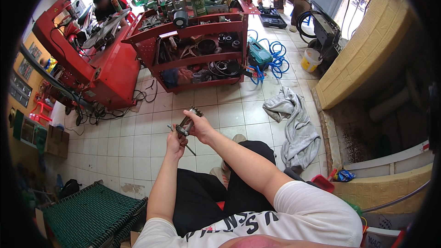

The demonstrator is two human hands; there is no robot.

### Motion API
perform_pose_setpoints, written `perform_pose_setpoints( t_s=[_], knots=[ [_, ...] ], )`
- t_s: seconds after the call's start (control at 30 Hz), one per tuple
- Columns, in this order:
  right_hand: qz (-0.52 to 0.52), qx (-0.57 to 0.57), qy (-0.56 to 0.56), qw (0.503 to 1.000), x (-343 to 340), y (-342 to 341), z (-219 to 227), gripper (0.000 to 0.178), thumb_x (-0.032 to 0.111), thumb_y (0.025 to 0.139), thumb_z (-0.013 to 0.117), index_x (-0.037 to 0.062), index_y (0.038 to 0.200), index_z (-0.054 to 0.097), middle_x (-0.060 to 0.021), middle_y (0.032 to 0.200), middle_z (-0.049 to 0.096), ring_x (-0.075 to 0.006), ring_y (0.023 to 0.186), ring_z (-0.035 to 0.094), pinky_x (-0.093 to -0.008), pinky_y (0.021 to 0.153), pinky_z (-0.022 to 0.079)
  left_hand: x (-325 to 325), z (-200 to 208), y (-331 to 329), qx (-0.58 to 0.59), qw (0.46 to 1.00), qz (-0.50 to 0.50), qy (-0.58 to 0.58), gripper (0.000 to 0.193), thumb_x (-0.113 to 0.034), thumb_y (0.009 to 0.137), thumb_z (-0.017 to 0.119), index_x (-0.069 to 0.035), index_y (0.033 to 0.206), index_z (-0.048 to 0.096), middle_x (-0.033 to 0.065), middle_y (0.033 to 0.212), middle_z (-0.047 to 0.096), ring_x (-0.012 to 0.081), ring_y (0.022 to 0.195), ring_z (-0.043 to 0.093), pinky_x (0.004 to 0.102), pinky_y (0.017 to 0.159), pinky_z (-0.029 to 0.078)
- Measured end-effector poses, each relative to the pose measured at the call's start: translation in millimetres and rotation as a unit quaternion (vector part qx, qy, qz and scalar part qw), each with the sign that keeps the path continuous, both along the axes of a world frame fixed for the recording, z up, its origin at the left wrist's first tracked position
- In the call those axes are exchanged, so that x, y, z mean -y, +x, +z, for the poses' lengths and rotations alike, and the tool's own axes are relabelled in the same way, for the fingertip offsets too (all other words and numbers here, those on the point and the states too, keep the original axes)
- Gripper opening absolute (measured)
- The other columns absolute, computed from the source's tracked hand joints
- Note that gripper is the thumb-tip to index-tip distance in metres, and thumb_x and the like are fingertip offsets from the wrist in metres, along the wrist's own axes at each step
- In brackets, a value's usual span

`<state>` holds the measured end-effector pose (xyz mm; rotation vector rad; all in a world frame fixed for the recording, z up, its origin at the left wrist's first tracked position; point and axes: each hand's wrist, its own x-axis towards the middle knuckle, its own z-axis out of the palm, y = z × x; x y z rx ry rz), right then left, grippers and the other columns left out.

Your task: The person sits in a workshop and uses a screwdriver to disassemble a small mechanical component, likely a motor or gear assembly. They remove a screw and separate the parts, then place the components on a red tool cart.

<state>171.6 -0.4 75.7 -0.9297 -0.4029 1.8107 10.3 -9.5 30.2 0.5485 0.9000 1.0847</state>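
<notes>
2 hands [187, 134] hold 1 metal part [187, 121].

Tiled floor [138, 142] w/ grey cloth [294, 124] crumpled at right, blue hose [275, 59] coiled by green case [259, 55], white bucket [311, 59] nearby. Red cart [193, 50] stands on it, shelves packed w/ cans & parts. Green mat [92, 216] lower left.

White short-sleeved T-shirt [303, 211] with dark block lettering across the chest, black trousers [202, 202], forearms and hands bare.
</notes>
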Motion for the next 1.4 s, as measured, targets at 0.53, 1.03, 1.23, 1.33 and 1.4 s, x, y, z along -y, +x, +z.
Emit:
perform_pose_setpoints(
  t_s=[0.53,1.03,1.23,1.33,1.4],
  knots=[
    [-0.047,-0.079,-0.046,0.995,-6,-6,-20,0.021,0.031,0.092,0.066,0.0131,0.097,0.055,-0.0022,0.083,0.063,-0.0175,0.075,0.065,-0.0359,0.072,0.054,1,7,-2,0.110,0.991,-0.069,0.004,0.031,-0.042,0.104,0.055,-0.018,0.085,0.049,-0.0099,0.064,0.034,0.0040,0.053,0.032,0.0218,0.051,0.027],
    [-0.028,-0.051,-0.064,0.996,-4,-6,-20,0.027,0.038,0.090,0.069,0.0172,0.104,0.058,0.0015,0.089,0.060,-0.0145,0.077,0.062,-0.0337,0.070,0.050,6,7,6,-0.011,0.996,-0.039,0.073,0.029,-0.046,0.103,0.054,-0.017,0.097,0.052,-0.0093,0.067,0.036,0.0041,0.053,0.028,0.0226,0.049,0.024],
    [-0.029,-0.033,-0.060,0.997,-4,-5,-18,0.028,0.037,0.092,0.068,0.0152,0.102,0.054,0.0000,0.086,0.062,-0.0151,0.075,0.065,-0.0360,0.071,0.055,7,6,8,-0.072,0.992,-0.021,0.102,0.030,-0.046,0.104,0.054,-0.016,0.101,0.054,-0.0092,0.066,0.036,0.0040,0.052,0.029,0.0234,0.048,0.023],
    [-0.031,-0.041,-0.069,0.996,-5,-3,-15,0.029,0.037,0.092,0.067,0.0142,0.101,0.052,-0.0012,0.084,0.064,-0.0160,0.073,0.067,-0.0375,0.072,0.057,8,8,12,-0.092,0.990,-0.013,0.110,0.032,-0.048,0.103,0.054,-0.016,0.098,0.052,-0.0096,0.065,0.036,0.0036,0.051,0.029,0.0232,0.047,0.022],
    [-0.035,-0.054,-0.078,0.995,-6,-3,-14,0.028,0.038,0.091,0.067,0.0152,0.101,0.053,-0.0007,0.084,0.063,-0.0158,0.073,0.066,-0.0368,0.071,0.056,8,8,12,-0.098,0.989,-0.010,0.113,0.033,-0.048,0.103,0.054,-0.016,0.096,0.052,-0.0097,0.064,0.036,0.0035,0.051,0.029,0.0234,0.046,0.022]
  ],
)
